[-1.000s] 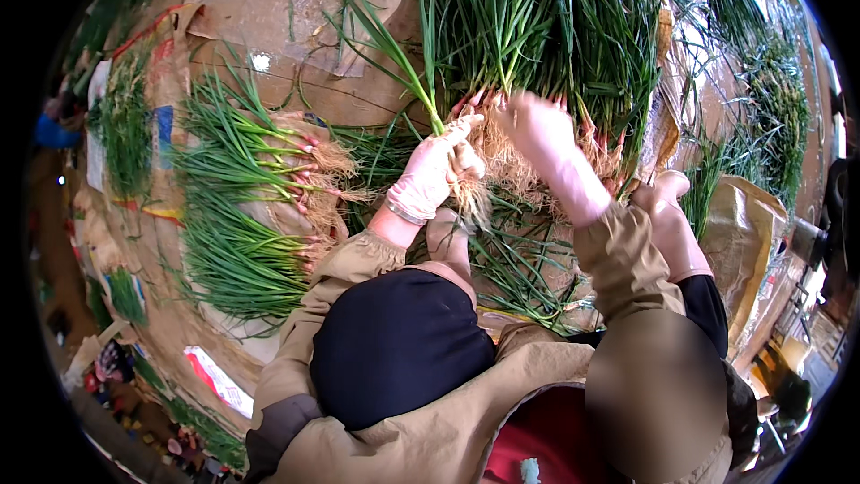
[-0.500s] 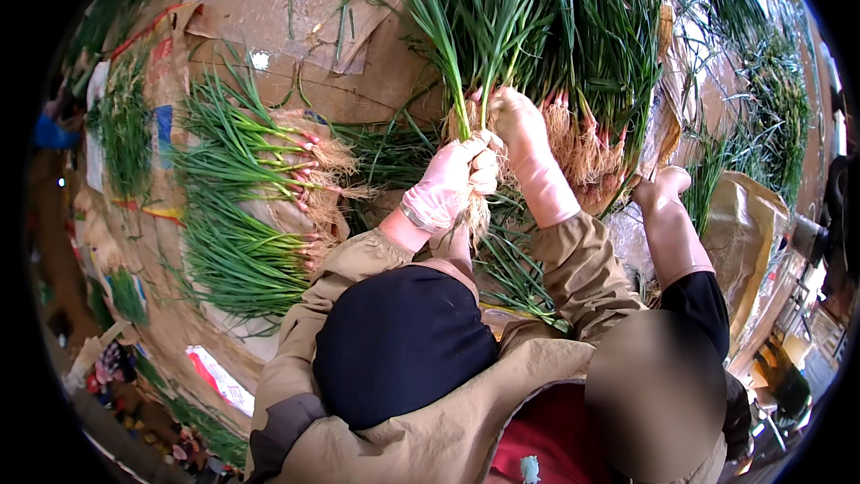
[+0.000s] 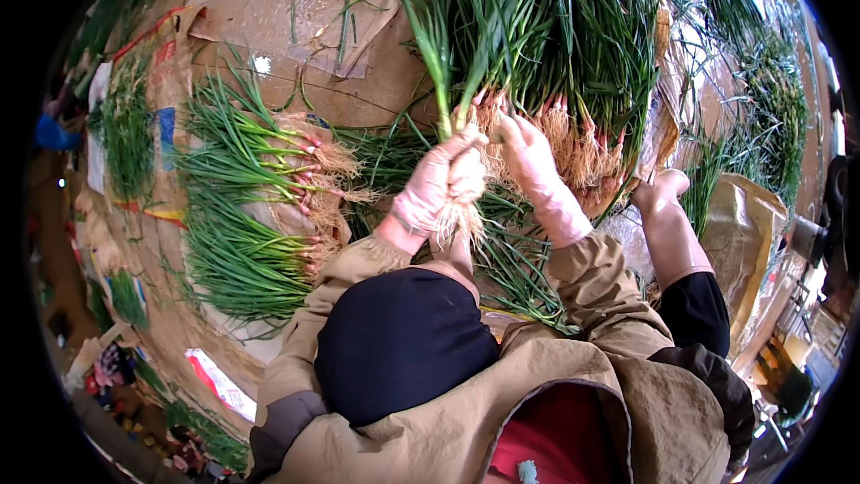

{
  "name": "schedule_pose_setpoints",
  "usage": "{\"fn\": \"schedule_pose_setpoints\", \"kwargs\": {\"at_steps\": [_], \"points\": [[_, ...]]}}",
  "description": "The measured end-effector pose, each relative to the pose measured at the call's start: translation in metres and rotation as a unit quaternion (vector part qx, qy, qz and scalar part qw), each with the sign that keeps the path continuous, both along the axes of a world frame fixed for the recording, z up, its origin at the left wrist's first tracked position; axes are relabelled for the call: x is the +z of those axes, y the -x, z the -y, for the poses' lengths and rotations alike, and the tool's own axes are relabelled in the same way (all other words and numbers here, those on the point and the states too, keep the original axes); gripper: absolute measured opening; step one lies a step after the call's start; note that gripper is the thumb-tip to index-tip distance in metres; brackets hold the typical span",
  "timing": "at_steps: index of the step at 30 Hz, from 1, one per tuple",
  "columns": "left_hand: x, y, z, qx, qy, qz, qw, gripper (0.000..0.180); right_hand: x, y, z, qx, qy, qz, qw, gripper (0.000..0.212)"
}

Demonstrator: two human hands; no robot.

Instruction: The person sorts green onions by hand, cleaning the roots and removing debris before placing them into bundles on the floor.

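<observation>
While roots hide its fingertips (gloved), left hand grips scallions.

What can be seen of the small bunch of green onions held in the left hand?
The small bunch of green onions has long green leaves fanning upward, a pale stem section and stringy tan roots hanging below the fist. The gloved left hand grips it near the roots, upright; the gloved right hand reaches alongside, toward the large pile.
</observation>
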State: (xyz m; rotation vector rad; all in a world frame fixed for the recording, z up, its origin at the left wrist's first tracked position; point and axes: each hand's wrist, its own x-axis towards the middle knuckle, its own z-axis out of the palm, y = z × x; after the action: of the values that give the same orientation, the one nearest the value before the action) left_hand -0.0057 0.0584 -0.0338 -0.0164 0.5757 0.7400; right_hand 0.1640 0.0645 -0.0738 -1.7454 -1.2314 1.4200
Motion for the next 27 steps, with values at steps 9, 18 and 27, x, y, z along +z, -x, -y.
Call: {"fn": "schedule_pose_setpoints", "kwargs": {"at_steps": [9, 18, 27], "points": [[-0.018, 0.013, -0.019, 0.030, -0.028, -0.204, 0.978, 0.029, 0.021, 0.003, -0.031, 0.292, -0.008, 0.388, 0.874, 0.045], [-0.026, -0.003, -0.020, -0.012, -0.100, -0.362, 0.927, 0.020, 0.020, 0.000, -0.084, 0.037, 0.064, 0.152, 0.986, 0.041], [-0.027, -0.018, -0.005, -0.019, 0.038, -0.035, 0.998, 0.017, -0.031, 0.026, -0.015, -0.249, 0.053, -0.356, 0.899, 0.022]]}}
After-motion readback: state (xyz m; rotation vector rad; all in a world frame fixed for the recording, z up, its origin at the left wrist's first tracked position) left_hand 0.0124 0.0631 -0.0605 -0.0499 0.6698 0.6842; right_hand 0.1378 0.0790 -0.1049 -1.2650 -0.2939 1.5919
